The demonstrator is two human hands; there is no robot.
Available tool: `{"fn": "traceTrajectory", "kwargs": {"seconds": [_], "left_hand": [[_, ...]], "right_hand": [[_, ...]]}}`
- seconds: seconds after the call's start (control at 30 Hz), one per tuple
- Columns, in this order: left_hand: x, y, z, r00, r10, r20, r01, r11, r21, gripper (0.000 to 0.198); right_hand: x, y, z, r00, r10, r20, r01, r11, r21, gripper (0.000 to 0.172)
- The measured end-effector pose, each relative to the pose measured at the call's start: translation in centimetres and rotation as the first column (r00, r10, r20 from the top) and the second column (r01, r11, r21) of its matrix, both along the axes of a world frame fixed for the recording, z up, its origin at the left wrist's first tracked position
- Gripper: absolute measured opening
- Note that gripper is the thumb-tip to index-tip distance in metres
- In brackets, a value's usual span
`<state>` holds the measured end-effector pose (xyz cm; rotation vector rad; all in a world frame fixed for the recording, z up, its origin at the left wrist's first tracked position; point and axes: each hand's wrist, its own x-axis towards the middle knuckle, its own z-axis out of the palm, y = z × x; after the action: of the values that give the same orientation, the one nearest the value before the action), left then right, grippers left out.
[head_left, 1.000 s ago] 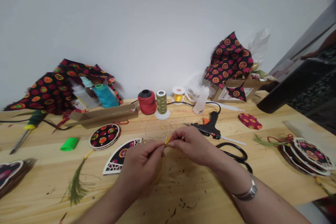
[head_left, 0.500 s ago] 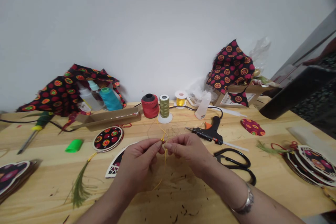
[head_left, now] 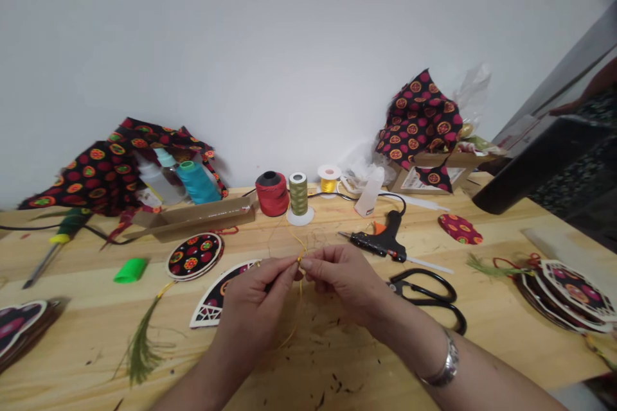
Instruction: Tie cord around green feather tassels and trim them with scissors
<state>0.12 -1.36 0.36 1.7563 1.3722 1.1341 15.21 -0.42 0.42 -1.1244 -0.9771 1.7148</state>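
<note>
Fingertips nearly meeting, my left hand (head_left: pixel 263 295) and my right hand (head_left: pixel 340 276) both pinch a thin yellow cord (head_left: pixel 301 295) above the table. A small knot or loop of the cord shows between the fingertips; its detail is too small to make out. One end of the cord hangs down below the hands, and another runs up toward the thread spools. Under my left hand, partly covered, lies a fan-shaped fabric piece (head_left: pixel 219 292) with a white cut-out frame. Black-handled scissors (head_left: pixel 434 295) rest beside my right wrist, their blades hidden by it.
Behind the hands stand a red thread spool (head_left: pixel 272 196), a green spool (head_left: pixel 299 196) and a yellow cord spool (head_left: pixel 329 181). A black glue gun (head_left: pixel 380 241) lies right. Leftward are a round fabric piece (head_left: pixel 194 257), a green tassel (head_left: pixel 144 340) and a screwdriver (head_left: pixel 53 250).
My fingertips have drawn closer together around the yellow knot, with the right thumb and finger now against it. The whole scene has shifted slightly left in view.
</note>
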Motion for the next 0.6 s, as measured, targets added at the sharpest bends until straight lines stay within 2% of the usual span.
{"fn": "traceTrajectory", "kwargs": {"seconds": [0.2,0.6], "left_hand": [[0.14,-0.11,0.21,1.000,-0.003,-0.007,0.003,1.000,0.004,0.015],[0.22,-0.15,0.50,0.999,-0.022,-0.029,0.021,0.999,-0.046,0.016]], "right_hand": [[-0.05,-0.08,0.27,1.000,-0.006,-0.007,0.006,1.000,0.021,0.013],[0.37,0.07,0.53,0.997,0.074,0.038,-0.076,0.996,0.045,0.008]]}}
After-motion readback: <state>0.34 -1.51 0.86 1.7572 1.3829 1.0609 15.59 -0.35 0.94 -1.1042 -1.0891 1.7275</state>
